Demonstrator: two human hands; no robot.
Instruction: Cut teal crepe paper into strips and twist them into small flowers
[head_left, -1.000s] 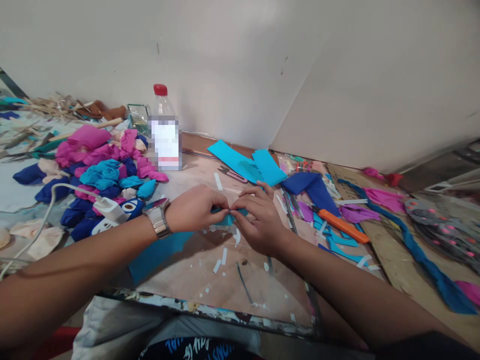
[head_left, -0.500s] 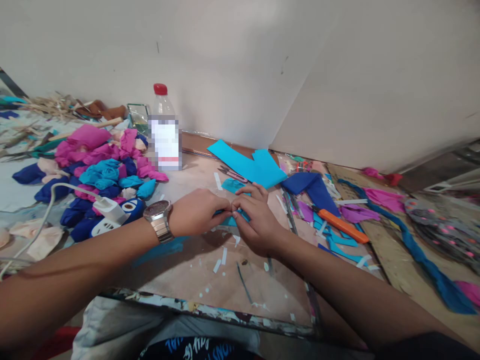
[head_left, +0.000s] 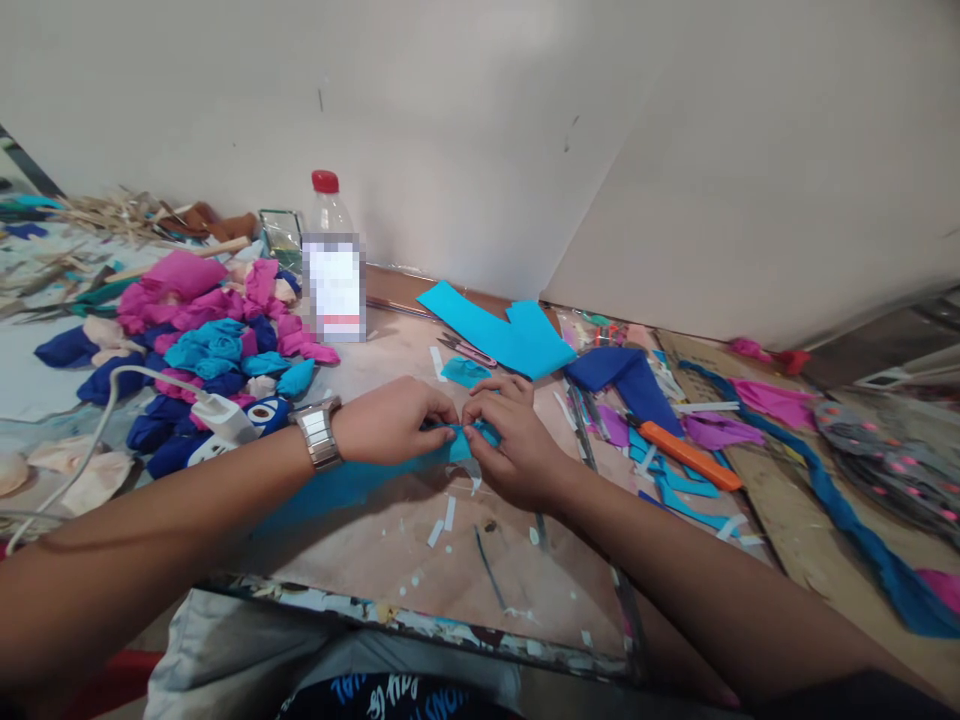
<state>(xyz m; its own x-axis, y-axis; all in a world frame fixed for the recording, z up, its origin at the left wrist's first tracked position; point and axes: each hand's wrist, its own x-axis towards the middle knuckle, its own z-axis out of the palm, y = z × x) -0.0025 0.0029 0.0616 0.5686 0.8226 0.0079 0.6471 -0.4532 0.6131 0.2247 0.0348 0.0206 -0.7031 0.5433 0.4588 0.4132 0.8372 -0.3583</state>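
Observation:
A long light-blue strip (head_left: 352, 488), which looks like crepe paper or thin cloth, trails from my hands leftward under my left forearm. My left hand (head_left: 394, 420), with a watch on its wrist, pinches the strip between thumb and forefinger. Close beside it, my right hand (head_left: 514, 445) grips the gathered blue end, its fingers curled. The fingertips nearly meet, and part of the blue piece is hidden behind my right fingers. Just beyond the hands lie a small blue piece (head_left: 466, 372), a pair of thread snips (head_left: 472, 352) and a larger folded blue sheet (head_left: 517, 345).
Coloured paper flowers and buds (head_left: 202, 345) crowd the left, near a white charger (head_left: 225, 418) with its cable. A red-capped bottle (head_left: 330, 210) stands by the wall. An orange cutter (head_left: 690, 455) lies among blue scraps at right. White slips dot the board (head_left: 540, 590).
My left wrist has turned, and more of the blue strip now shows beneath my left forearm. The fingertips have shifted slightly on the blue piece. The whole view has shifted a little.

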